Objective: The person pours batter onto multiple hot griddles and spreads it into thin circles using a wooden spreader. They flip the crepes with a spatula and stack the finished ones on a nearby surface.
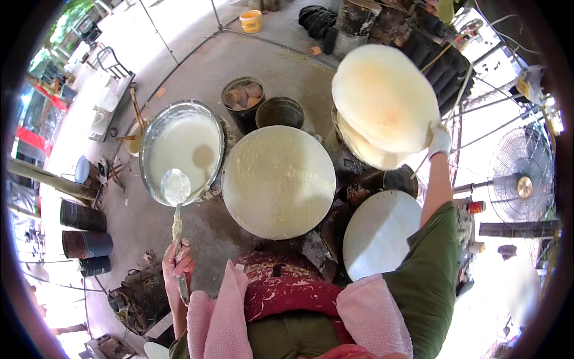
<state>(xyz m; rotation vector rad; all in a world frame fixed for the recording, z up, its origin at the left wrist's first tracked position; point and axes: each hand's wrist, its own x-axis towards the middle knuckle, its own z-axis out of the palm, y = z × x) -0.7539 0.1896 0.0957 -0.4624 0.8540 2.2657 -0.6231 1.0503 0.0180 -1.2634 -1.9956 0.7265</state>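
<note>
My left hand [178, 260] is closed round the handle of a ladle [176, 187], whose bowl hangs over a wide metal basin [142, 179] of pale batter. In front of me lies a round griddle [278, 181] with a thin, uneven yellowish layer on it. My right hand [439, 140], in a white glove, grips the edge of a large thin round flatbread [385, 96], raised at the upper right. Below it lies another pale round sheet [358, 143], partly hidden. A second round plate [381, 233], pale and smooth, lies beside my right arm.
Beyond the griddle stand a metal drum [244, 99] holding broken bricks and a dark open pot [280, 113]. A large fan [522, 184] stands at the right. Several dark buckets [85, 242] are at the left, with a sooty metal drum [139, 298] nearer me. A yellow bucket [250, 21] sits farther off.
</note>
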